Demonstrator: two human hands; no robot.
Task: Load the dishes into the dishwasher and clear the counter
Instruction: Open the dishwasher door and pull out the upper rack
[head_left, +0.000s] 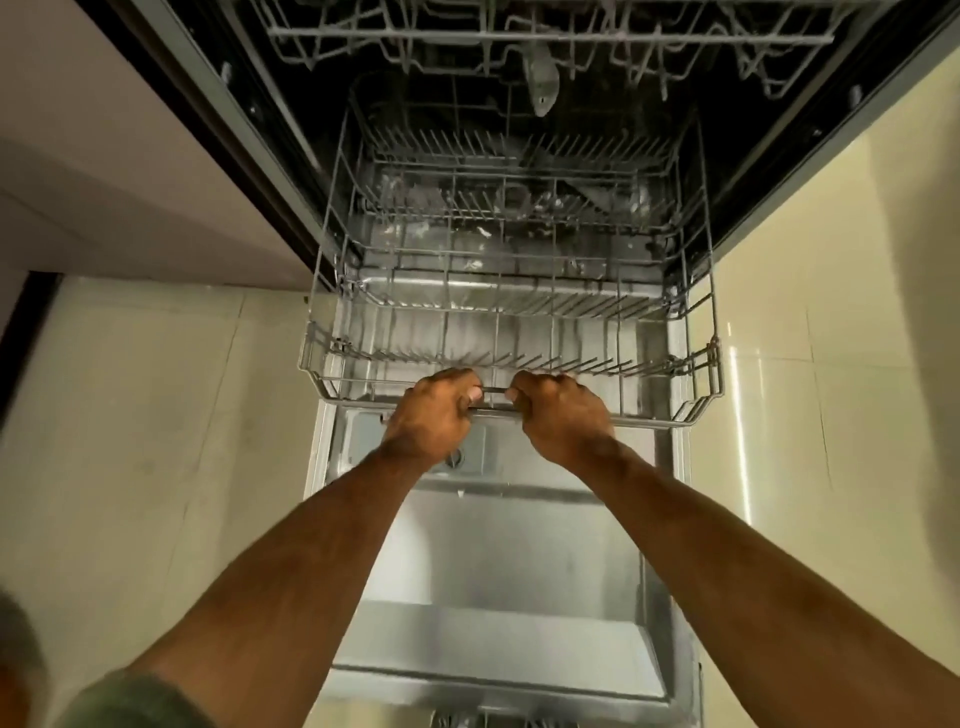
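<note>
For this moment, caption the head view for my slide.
Both hands, left and right, grip the empty lower rack's front rail over the open dishwasher door.

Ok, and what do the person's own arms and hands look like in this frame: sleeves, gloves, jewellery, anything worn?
Both hands, the left hand and the right hand, are bare: no gloves, rings or watch show. Both forearms are uncovered up to the frame's edge on the right. On the left arm, an olive-green sleeve shows at the bottom corner, apparently a short sleeve. No markings are visible.

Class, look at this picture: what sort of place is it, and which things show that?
Probably a home kitchen: an open dishwasher, both hands gripping its empty lower rack, and pale floor tiles beside it.
</note>
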